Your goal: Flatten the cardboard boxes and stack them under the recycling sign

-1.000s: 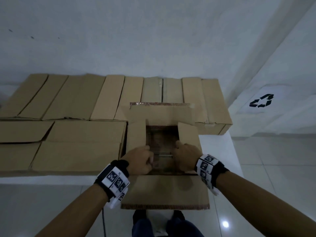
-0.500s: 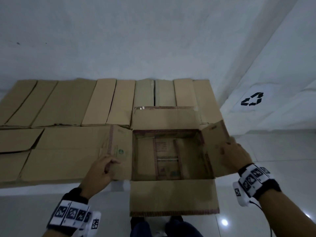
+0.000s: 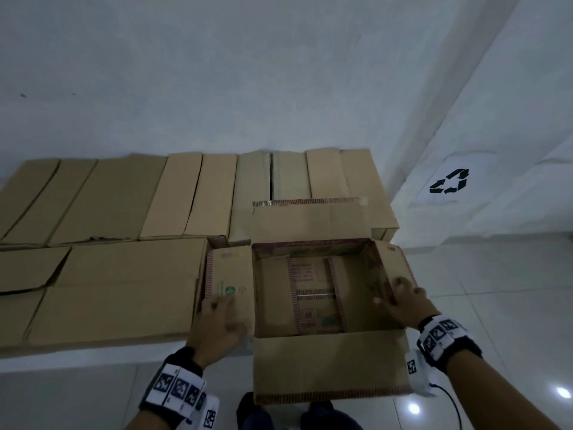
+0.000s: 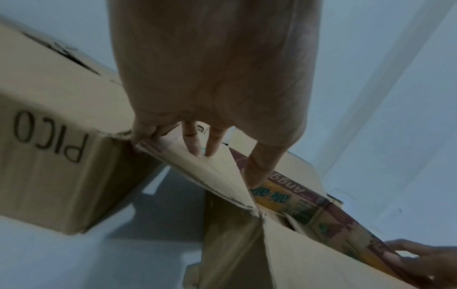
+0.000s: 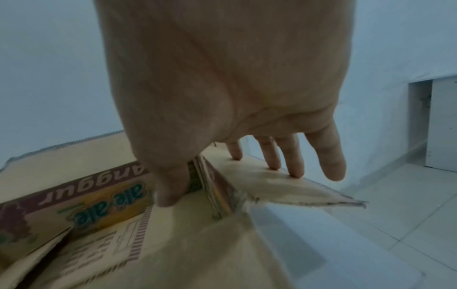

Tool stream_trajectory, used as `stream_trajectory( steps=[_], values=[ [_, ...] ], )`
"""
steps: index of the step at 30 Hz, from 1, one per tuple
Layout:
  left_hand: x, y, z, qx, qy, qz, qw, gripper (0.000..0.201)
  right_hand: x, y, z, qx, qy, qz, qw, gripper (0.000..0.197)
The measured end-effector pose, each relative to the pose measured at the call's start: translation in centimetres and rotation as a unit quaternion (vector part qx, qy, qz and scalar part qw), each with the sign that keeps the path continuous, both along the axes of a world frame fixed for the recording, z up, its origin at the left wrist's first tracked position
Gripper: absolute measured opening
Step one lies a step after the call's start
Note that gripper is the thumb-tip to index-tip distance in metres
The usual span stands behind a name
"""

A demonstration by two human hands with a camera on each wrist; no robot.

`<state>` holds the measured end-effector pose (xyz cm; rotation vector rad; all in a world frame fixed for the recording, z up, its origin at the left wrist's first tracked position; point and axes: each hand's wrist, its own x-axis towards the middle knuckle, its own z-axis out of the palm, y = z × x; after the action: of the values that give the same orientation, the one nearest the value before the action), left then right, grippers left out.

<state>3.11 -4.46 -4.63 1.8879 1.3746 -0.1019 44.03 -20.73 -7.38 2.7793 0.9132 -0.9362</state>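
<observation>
- White walls meet in a corner behind a low white bench (image 3: pixel 93 355), and a black recycling sign (image 3: pixel 449 181) is on the right-hand wall, above bare tiled floor.
- Closed cardboard boxes (image 3: pixel 124 293) cover the bench from its left end to its back edge.
- At the bench's front right corner stands the open printed box (image 3: pixel 313 293), all four top flaps spread; its near flap hangs over the front edge.
- Left hand (image 3: pixel 217 324) lies on the left flap, fingers (image 4: pixel 212 144) straight and pressing, gripping nothing.
- Right hand (image 3: pixel 403 302) pinches the right wall's top edge where the flap folds out: thumb inside, fingers (image 5: pixel 291 162) resting on the flap outside.
- Both hands sit on opposite short sides, so the box's long axis runs left to right between them.
- Collapsing it probably means skewing those sides or opening the bottom.
- The sign lies to the right, nearer the right hand; nothing is stacked beneath it yet.
</observation>
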Motion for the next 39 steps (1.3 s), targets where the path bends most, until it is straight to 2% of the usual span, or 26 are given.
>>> stream_trajectory(
  steps=[4,7,9,14,18,20,25,28,30,31,34,37,39],
  values=[
    [2.0,-1.2,-0.8,0.016,0.055,0.015,0.998,0.079,-2.1,0.0,2.5,0.038,0.029,-0.017,0.999,0.072],
    [3.4,-1.3,-0.8,-0.026,0.023,0.041,0.999,0.079,-2.2,0.0,2.1,0.057,0.041,-0.01,0.997,0.064],
    [4.0,-0.7,-0.9,-0.024,0.02,0.034,0.999,0.077,-2.5,0.2,2.0,0.06,0.039,-0.012,0.997,0.062],
    [4.2,1.0,-1.3,-0.012,-0.012,0.002,1.0,0.053,-3.7,0.5,2.0,0.08,0.037,0.004,0.996,0.051],
    [3.4,1.5,-2.7,-0.008,-0.021,-0.023,0.999,0.015,-4.4,0.7,1.8,0.113,0.048,0.004,0.992,0.045],
    [3.3,1.3,-2.5,0.012,-0.036,-0.034,0.999,0.009,-4.7,0.7,1.7,0.128,0.052,0.004,0.99,0.044],
    [2.8,1.3,-2.1,0.005,-0.048,-0.013,0.999,0.011,-5.3,0.5,1.6,0.155,0.07,-0.012,0.985,0.04],
    [2.1,1.9,-1.6,-0.015,-0.038,-0.002,0.999,0.023,-5.3,-0.2,1.3,0.186,0.08,-0.025,0.979,0.043],
    [1.8,2.4,-0.8,0.007,-0.021,0.012,1.0,0.037,-5.6,-0.9,1.2,0.21,0.078,-0.035,0.974,0.044],
    [1.8,2.9,-0.6,0.021,-0.023,0.021,0.999,0.05,-5.8,-1.3,1.1,0.226,0.077,-0.043,0.97,0.043],
    [2.2,4.5,0.7,0.061,-0.073,0.049,0.994,0.08,-6.4,-2.3,1.0,0.267,0.072,-0.067,0.959,0.041],
    [3.5,6.5,1.4,0.109,-0.094,0.051,0.988,0.085,-6.9,-3.1,0.6,0.279,0.073,-0.097,0.952,0.042],
    [4.9,7.5,1.9,0.122,-0.095,0.03,0.988,0.08,-7.2,-3.5,0.5,0.282,0.078,-0.115,0.949,0.043]
  ],
)
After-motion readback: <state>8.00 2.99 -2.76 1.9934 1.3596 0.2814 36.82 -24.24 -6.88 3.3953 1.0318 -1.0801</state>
